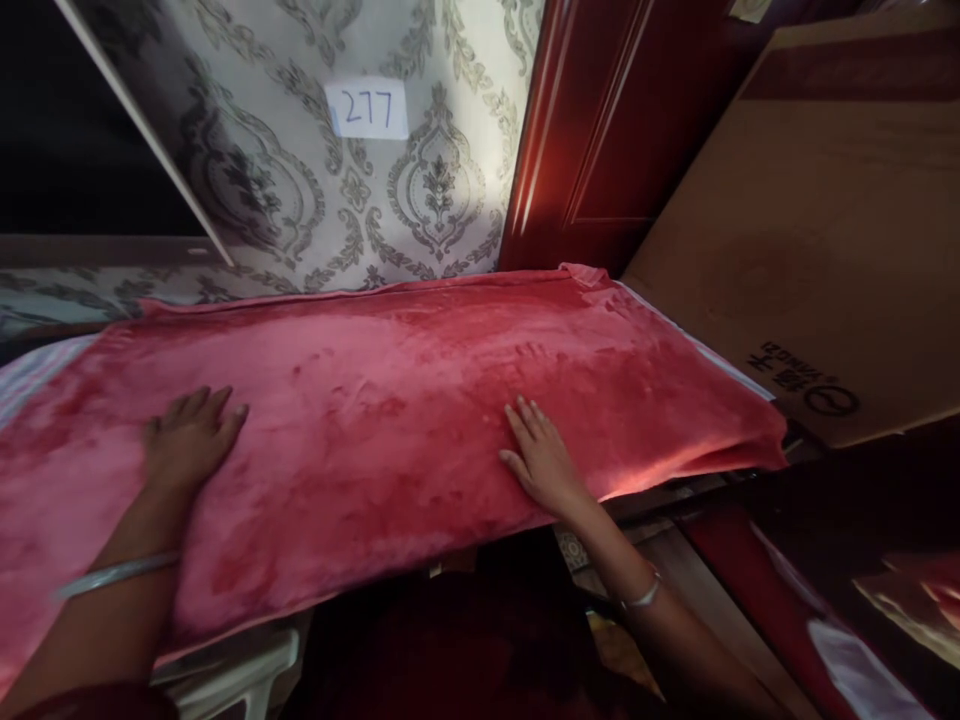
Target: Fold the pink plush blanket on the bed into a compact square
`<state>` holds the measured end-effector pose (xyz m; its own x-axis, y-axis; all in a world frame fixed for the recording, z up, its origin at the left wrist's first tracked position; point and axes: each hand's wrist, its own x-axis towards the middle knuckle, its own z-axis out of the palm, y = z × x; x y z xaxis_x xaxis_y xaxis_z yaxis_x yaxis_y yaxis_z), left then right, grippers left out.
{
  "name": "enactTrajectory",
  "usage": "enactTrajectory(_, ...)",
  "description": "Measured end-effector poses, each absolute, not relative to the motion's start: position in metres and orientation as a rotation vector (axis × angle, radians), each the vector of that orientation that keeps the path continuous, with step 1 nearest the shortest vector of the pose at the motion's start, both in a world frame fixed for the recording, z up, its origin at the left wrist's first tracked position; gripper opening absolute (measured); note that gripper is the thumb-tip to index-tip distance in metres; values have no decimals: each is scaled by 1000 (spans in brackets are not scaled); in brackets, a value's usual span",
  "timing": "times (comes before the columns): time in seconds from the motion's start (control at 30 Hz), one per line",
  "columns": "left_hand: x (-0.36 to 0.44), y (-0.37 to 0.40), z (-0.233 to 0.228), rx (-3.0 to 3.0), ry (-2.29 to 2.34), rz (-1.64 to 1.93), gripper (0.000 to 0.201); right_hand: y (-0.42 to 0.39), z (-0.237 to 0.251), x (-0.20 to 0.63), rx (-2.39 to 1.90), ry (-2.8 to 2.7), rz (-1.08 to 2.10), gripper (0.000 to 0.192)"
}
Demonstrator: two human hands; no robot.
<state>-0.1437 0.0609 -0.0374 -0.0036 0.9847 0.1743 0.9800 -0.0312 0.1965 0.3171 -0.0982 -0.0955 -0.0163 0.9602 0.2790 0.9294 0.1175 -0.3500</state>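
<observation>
dim, warm side light, warped edges

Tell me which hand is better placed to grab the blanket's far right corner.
Right, most likely. The right hand lies flat on the red blanket nearer its right end; the left hand rests flat far over on the other side.

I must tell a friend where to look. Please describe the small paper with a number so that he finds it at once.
Start at the patterned wallpaper behind the red blanket. High on it, left of the red door, is a white paper label, the only plain patch, handwritten 277.
</observation>
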Motion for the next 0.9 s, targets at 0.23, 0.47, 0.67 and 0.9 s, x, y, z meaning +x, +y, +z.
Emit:
enactTrajectory(0.23, -139, 60, -39, 2197, 2314, 289, 78, -100, -76, 234, -1492, -2433, 375, 72)
enactTrajectory(0.47, -146, 63, -45, 2250, 2329, 232, 66, -109, -45, 215, -859, -2612, 665, 52)
enactTrajectory(0.67, -144, 59, -44, 2199, 2313, 252, 64, -18, -47, 243, -1657, -2305, 268, 63)
enactTrajectory(0.9, -146, 59, -46, 2195, 2320, 249, 63, -75, -67, 169, -1045, -2701, 421, 67)
